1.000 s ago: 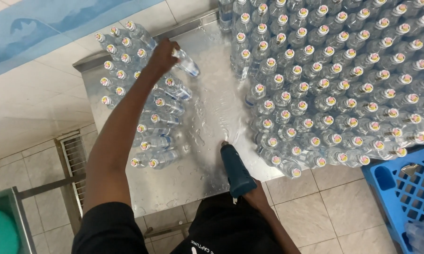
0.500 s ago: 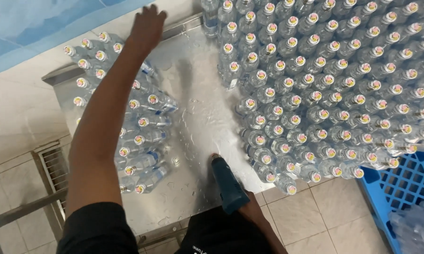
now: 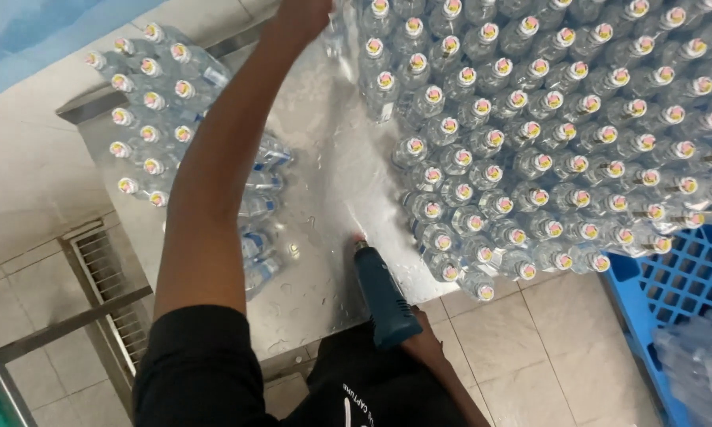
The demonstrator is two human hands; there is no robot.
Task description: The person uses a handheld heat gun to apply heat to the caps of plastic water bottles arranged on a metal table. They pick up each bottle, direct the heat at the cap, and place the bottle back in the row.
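Standing in a shrink-wrapped pack (image 3: 146,111) at the far left of the wet steel table (image 3: 332,205), small bottles are kept bundled. The left hand (image 3: 301,16) is stretched to the far edge beside a loose bottle (image 3: 336,35); its grip cannot be told. The dark heat gun (image 3: 384,296) is clasped near the body, nozzle aimed at the massed bottles (image 3: 546,134); the right hand (image 3: 419,340) is mostly hidden.
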